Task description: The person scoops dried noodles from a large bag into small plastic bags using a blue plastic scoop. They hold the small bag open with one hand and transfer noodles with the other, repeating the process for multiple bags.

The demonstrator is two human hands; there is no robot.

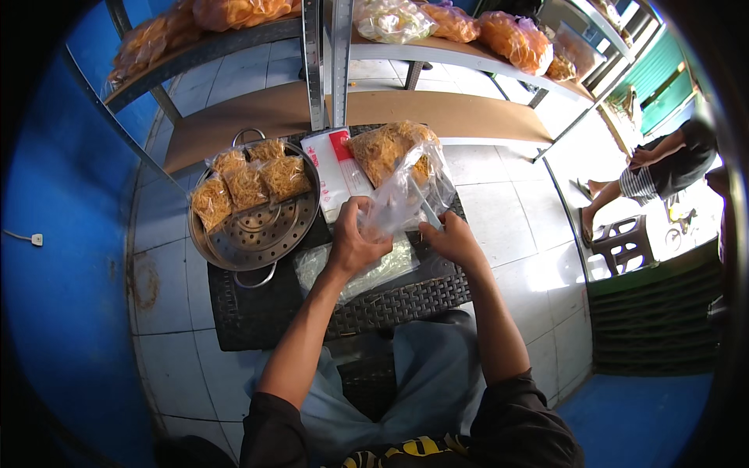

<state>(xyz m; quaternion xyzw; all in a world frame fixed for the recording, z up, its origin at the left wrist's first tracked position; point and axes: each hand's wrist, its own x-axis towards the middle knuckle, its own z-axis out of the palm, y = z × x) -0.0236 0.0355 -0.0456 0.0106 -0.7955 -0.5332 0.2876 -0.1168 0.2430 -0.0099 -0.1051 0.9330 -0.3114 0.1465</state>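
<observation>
My left hand (pixel 358 243) has its fingers curled around crumpled clear plastic (pixel 389 205) at the mouth of a large bag of shredded golden snack (pixel 389 149). Whether that plastic is the large bag's own mouth or a separate small bag, I cannot tell. In my right hand (pixel 453 237) is the flat pale handle of a utensil (pixel 432 215), slanting into the plastic; its far end is hidden. Under my hands lies a stack of clear plastic bags (pixel 316 269). A white and red printed plastic pack (pixel 330 169) sits left of the large bag.
A perforated metal steamer pan (pixel 263 245) at left holds several small filled packets (pixel 246 184). Everything rests on a black woven table (pixel 404 298). Metal shelving (pixel 433 111) with bagged snacks (pixel 515 44) stands behind. At right are a person (pixel 667 164) and a plastic stool (pixel 623 245).
</observation>
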